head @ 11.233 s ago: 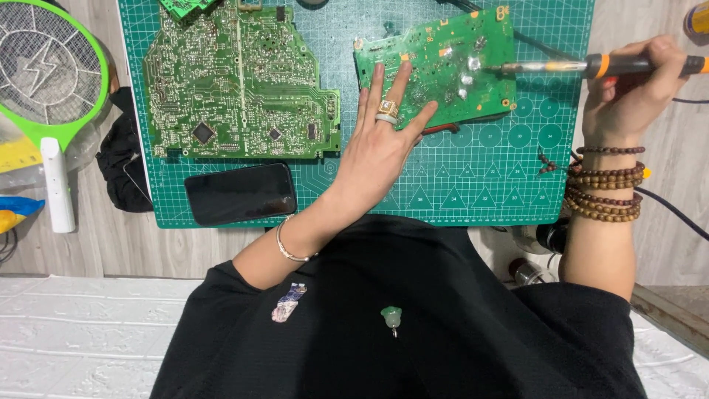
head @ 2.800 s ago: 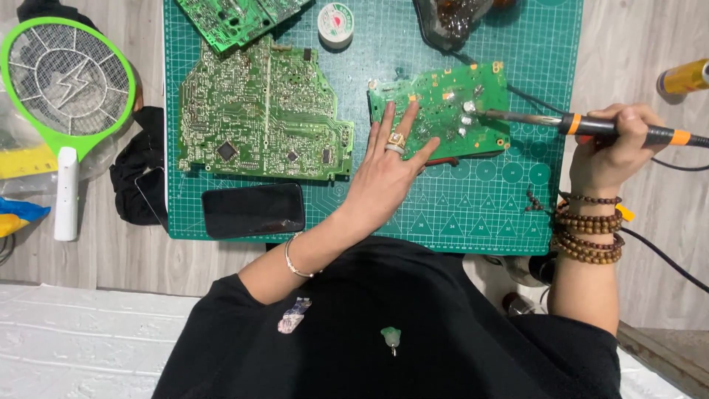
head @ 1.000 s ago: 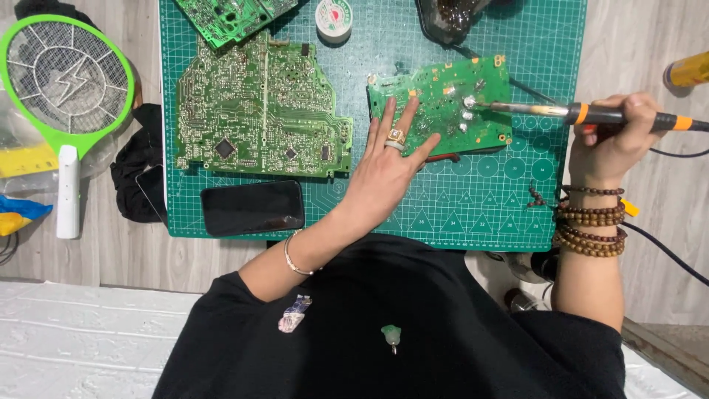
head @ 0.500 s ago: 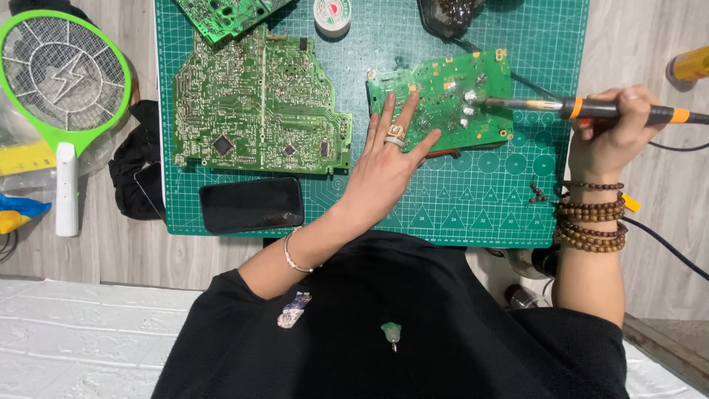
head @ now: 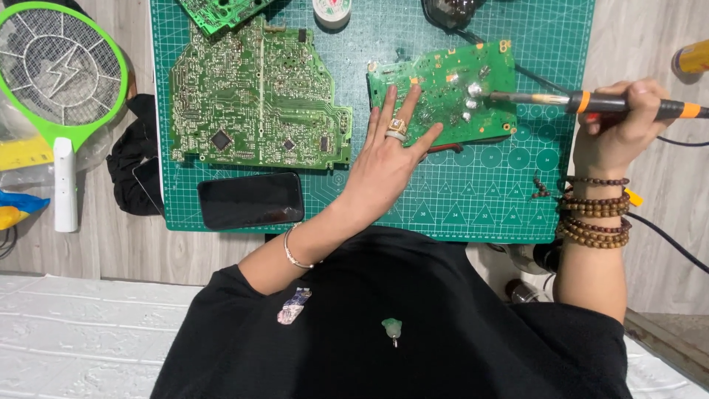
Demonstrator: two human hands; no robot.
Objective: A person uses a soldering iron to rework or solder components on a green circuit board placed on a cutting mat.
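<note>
— So, left hand [head: 388, 159]?
— Spread open, palm down, fingers [head: 389, 103] pressed flat on the near-left part of the small green circuit board [head: 450, 89]; ring on one finger, thin bracelet at the wrist

— And the right hand [head: 617, 125]?
— Closed around the soldering iron [head: 598, 102], orange-banded black handle gripped, metal tip reaching leftward and touching a shiny joint on that same board, just beyond the left fingertips; stacked bead bracelets on the wrist

— Board's place?
— Lying flat on the green cutting mat [head: 487, 199], between both hands, slightly tilted

— Anything else close by?
— Left of the left hand: larger green circuit board [head: 258, 103], also on the mat, well apart from the fingers. Nearer the body from that: dark phone [head: 251, 200], screen up, at the mat's edge. Far left on the counter [head: 118, 244]: green mesh racket swatter [head: 55, 70]
</note>
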